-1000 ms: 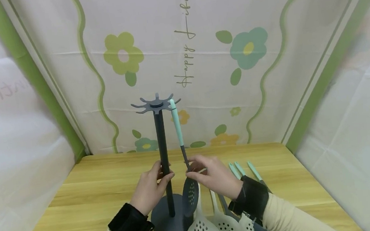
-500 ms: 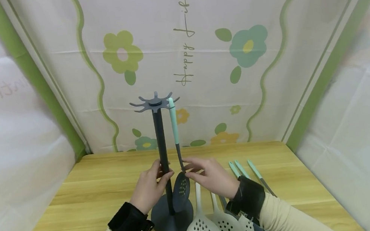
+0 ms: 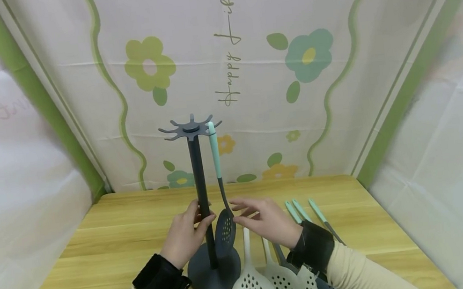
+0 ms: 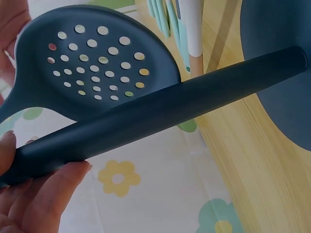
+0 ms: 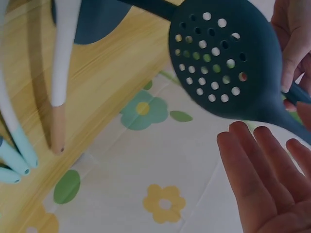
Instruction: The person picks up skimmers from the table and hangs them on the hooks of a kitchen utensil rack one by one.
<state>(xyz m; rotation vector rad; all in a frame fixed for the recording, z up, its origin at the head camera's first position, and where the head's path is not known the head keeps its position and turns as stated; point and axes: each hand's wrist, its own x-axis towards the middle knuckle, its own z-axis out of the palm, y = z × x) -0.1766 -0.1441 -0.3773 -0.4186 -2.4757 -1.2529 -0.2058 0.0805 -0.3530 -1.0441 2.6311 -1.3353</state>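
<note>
A dark utensil stand (image 3: 198,176) with a round base and a ring of hooks on top stands upright. My left hand (image 3: 187,234) grips its pole, fingers and thumb curled round it. On the hooks' right side hangs a dark slotted skimmer (image 3: 225,230) with a mint handle, its perforated head low beside the pole. In the left wrist view the skimmer (image 4: 43,29) overlaps the pole (image 4: 146,116). My right hand (image 3: 266,218) is at the skimmer's neck, fingertips right beside it. The right wrist view shows that hand's fingers (image 5: 252,179) extended and not wrapped round the skimmer (image 5: 265,73).
Pale perforated skimmers (image 3: 252,286) lie on the wooden table (image 3: 111,251) right of the base. Several mint-handled utensils (image 3: 316,208) lie farther right, partly behind my right forearm. A printed cloth wall (image 3: 220,37) rises behind the table.
The skimmer has moved left and now hangs nearer the pole. My right hand went left with it, then its fingers loosened from the neck. My left hand keeps its hold on the pole.
</note>
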